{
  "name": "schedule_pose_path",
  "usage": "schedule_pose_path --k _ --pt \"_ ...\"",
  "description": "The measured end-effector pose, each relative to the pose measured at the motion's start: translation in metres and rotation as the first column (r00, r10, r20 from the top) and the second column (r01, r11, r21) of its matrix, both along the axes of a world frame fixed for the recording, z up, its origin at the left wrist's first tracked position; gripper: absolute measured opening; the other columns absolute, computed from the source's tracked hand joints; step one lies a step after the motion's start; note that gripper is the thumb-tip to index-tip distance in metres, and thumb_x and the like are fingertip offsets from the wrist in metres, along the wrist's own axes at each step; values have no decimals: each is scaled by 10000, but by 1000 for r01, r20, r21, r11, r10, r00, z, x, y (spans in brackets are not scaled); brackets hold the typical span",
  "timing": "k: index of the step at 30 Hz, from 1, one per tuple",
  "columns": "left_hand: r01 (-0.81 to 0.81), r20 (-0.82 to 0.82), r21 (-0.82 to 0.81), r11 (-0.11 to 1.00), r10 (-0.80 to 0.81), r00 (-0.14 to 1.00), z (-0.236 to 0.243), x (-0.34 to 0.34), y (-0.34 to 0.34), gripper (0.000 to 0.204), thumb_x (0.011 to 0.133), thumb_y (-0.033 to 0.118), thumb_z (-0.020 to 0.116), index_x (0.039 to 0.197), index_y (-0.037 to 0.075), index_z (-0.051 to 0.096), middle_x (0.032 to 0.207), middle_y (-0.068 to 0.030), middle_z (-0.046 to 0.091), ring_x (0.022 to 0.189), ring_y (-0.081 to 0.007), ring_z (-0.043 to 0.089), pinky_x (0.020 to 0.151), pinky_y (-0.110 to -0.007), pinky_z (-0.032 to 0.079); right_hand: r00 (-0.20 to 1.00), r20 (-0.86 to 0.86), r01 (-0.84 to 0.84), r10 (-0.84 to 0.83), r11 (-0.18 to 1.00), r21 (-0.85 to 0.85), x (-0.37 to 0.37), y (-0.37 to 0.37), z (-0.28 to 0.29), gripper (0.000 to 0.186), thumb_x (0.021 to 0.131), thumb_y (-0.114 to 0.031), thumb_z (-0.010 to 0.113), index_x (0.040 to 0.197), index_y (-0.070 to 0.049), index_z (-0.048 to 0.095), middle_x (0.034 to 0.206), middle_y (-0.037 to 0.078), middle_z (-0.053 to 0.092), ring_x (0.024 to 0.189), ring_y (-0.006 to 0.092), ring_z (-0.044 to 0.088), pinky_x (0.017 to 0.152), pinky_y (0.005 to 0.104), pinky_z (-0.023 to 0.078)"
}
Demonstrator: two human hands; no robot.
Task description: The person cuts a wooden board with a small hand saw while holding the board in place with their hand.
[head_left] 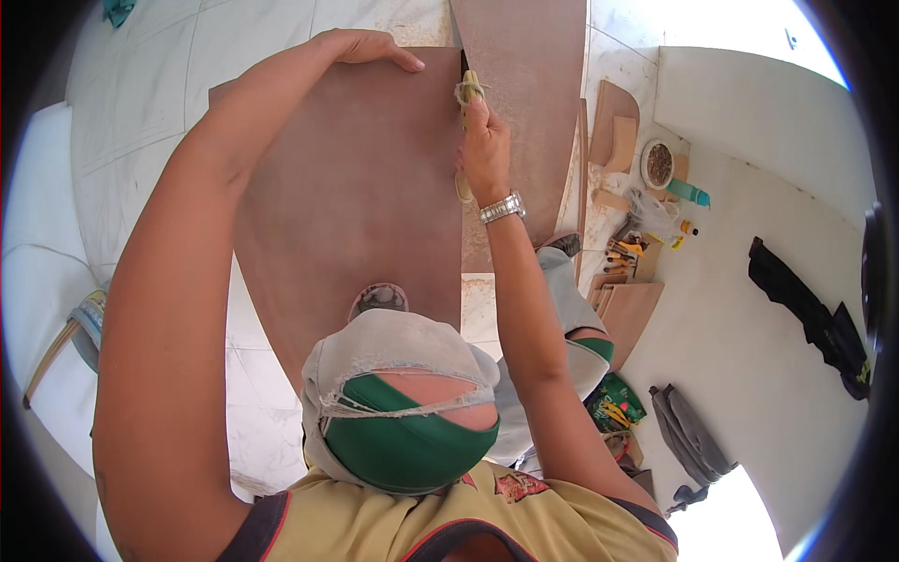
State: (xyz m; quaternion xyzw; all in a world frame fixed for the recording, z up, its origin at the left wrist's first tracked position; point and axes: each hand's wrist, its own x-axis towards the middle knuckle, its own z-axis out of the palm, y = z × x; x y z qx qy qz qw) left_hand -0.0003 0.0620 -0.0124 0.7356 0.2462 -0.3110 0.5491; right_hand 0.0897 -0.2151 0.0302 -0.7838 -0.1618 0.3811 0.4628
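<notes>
A large brown board (356,159) lies in front of me, its right edge against a second brown sheet (524,122). At the far edge of the board is my left hand (365,47), gripping it with one digit on top and the other fingers mostly hidden. My right hand (487,155) is closed around a yellow-handled tool (471,86) at the board's right edge. Cord is wound about its handle, and a dark, narrow part points away from me. My shod foot (381,298) rests on the board's near part, below my bent knee.
To the right, by the wall, are curved brown offcuts (614,126), a round tub (657,164), a turquoise bottle (688,192), a plastic bag (654,214) and several hand tools (623,255). Dark garments (810,318) hang there. White tiles (140,112) cover the floor at left.
</notes>
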Motion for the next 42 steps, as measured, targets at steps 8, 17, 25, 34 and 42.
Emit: schedule_pose_path --k 8,17,25,34,42 --pt "27 -173 4 1000 -26 985 14 2 8 800 853 692 719 1350 66 744 1393 -134 704 1309 -282 624 1138 -429 427 975 221 -68 28 982 174 -84 -153 55 520 1128 -305 535 1570 -35 507 1010 90 709 809 151 608 775 336 531" --pt "-56 -189 175 983 89 978 28 -5 -6 917 824 720 711 1357 -26 691 1385 -197 679 1325 -311 597 1156 -434 396 948 -295 -118 116 993 11 -80 -172 99 617 1138 -375 520 1624 -11 407 896 183 664 765 206 628 744 349 519" --pt "-5 -145 102 995 20 989 24 4 3 900 822 739 708 1399 49 700 1439 -170 664 1330 -295 607 1166 -433 388 980 -139 -135 139 990 35 -72 -163 92 578 1170 -331 411 1617 36 399 868 76 618 762 126 542 720 326 485" --pt "-31 72 259 965 13 997 -11 -14 -1 777 905 695 682 1277 19 773 1194 -153 776 1112 -302 716 1037 -422 493 987 -152 -63 50 995 -81 -97 -202 125 591 1158 -385 427 1566 38 486 720 -59 510 583 16 403 517 222 343" --pt "-31 -72 -27 999 29 997 16 -1 -7 754 894 695 698 1290 58 778 1271 -143 755 1211 -286 677 1069 -427 483 994 -105 31 -29 999 18 -26 -49 21 437 1149 -403 444 1036 -33 647 643 -60 442 528 40 389 472 274 326"
